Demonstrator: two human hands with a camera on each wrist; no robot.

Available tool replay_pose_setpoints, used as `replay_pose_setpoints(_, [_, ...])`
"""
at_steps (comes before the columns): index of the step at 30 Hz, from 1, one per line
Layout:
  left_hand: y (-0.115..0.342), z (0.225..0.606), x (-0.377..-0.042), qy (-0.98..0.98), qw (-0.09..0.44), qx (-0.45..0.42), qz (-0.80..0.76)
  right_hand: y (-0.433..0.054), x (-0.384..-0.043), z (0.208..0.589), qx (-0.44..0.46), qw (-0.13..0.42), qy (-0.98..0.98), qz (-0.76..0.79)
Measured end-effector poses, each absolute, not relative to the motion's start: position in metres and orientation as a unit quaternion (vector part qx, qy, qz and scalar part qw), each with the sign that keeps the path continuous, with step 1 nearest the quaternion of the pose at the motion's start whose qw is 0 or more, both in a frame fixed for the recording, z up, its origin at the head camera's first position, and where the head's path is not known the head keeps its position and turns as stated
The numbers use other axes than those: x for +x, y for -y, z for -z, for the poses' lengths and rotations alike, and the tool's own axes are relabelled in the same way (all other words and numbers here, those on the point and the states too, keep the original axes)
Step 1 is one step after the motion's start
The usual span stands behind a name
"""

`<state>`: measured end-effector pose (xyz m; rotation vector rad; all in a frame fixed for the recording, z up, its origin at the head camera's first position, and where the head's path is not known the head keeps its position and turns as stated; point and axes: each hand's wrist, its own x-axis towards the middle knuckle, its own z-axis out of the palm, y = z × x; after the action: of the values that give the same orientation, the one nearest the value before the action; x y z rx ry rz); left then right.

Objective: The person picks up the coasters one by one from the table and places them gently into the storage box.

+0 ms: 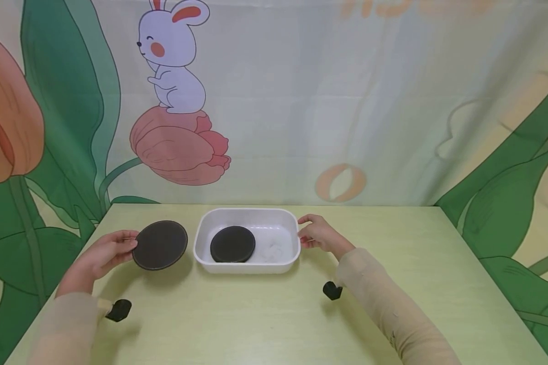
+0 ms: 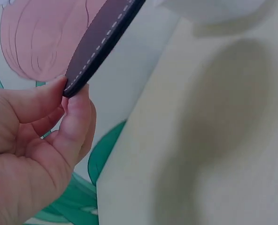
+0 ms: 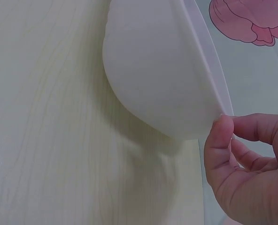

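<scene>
My left hand (image 1: 109, 252) pinches the edge of a round black coaster (image 1: 161, 245) between thumb and fingers, holding it tilted above the table to the left of a white plastic tray (image 1: 248, 268). Pale stitching runs along the coaster's rim (image 2: 99, 49) in the left wrist view. A second black coaster (image 1: 233, 244) lies inside the tray, toward its left side. At the tray's right end, my right hand (image 1: 321, 234) pinches the rim, with the thumb on the outer side in the right wrist view.
The pale wood-grain table (image 1: 274, 319) extends in front of the tray and to both sides. A printed curtain (image 1: 292, 101) with a rabbit and tulips hangs behind its far edge. Black knobs (image 1: 332, 290) stick out from both wrists.
</scene>
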<state>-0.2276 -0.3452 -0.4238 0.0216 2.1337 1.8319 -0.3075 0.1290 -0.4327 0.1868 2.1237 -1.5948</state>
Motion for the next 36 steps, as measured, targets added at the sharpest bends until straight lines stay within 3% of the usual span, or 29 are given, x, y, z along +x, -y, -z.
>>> replay_pose_setpoints(12, [0.277,0.405,-0.256,-0.747,0.149,0.009,-0.648,-0.129,-0.308,0.435,0.073,0.238,-0.771,0.587])
replay_pose_setpoints(21, [0.224,0.409,-0.273,-0.747,0.144,-0.043,-0.648,-0.128,-0.307,0.435,0.077,0.234,-0.773,0.584])
replay_pose_setpoints(36, [0.194,0.424,-0.282,-0.782,0.106,-0.086,-0.608,-0.129,-0.307,0.434,0.076,0.233,-0.773,0.585])
